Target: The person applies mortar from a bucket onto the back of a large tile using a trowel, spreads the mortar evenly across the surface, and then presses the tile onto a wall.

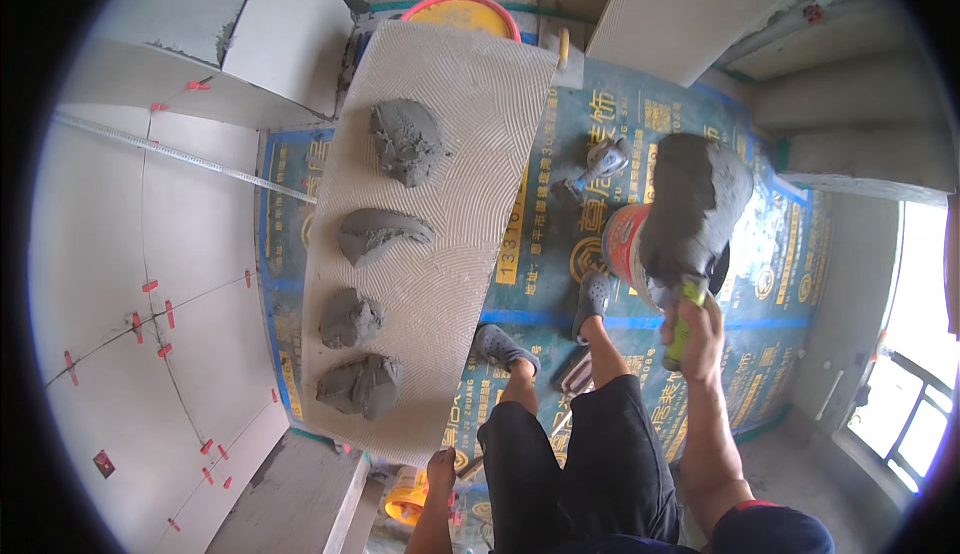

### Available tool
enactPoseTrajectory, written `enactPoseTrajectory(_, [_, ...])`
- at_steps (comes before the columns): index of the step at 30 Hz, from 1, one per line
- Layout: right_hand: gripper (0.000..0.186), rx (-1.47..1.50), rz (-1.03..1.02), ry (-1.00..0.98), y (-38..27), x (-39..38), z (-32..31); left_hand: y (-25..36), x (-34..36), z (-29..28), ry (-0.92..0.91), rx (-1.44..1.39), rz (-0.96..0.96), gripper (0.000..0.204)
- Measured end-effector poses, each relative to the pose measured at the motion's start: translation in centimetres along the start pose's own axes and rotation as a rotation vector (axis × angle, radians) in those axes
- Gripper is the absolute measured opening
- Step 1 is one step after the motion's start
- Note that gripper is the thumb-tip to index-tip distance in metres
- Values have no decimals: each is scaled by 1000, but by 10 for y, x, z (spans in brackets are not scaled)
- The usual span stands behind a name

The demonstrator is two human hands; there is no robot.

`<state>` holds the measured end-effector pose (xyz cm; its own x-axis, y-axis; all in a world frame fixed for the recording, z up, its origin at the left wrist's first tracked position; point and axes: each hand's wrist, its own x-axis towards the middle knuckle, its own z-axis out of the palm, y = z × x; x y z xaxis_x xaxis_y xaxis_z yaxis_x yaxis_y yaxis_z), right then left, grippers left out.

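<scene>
My right hand (pixel 698 334) grips a green-handled trowel (pixel 678 349) heaped with wet grey mortar (pixel 695 204), above a red-labelled bucket (pixel 625 239) that it partly hides. My left hand (pixel 441 469) is on the lower edge of a large tile (pixel 460 104) whose face carries combed ridges. On the tile lie several mortar mounds (pixel 360 314), spaced from top to bottom. I stand at its right in grey clogs (pixel 508 352).
Tiled wall (pixel 120 234) with red clips and a straightedge (pixel 200 159) at left. Yellow buckets behind (pixel 460 16) and below (pixel 408 494) the tile. Leaning panels (pixel 670 4), a small tool (pixel 605 164) on the printed floor covering (pixel 540 234), a window (pixel 905 304) at right.
</scene>
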<state>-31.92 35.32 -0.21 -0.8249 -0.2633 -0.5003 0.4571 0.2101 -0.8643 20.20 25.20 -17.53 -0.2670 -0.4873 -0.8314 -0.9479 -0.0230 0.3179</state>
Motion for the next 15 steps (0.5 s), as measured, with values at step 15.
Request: enactPoseTrajectory(15, [24,-552,-3,-226,57,140,287,-45,-32,45,184,-470,-136,26])
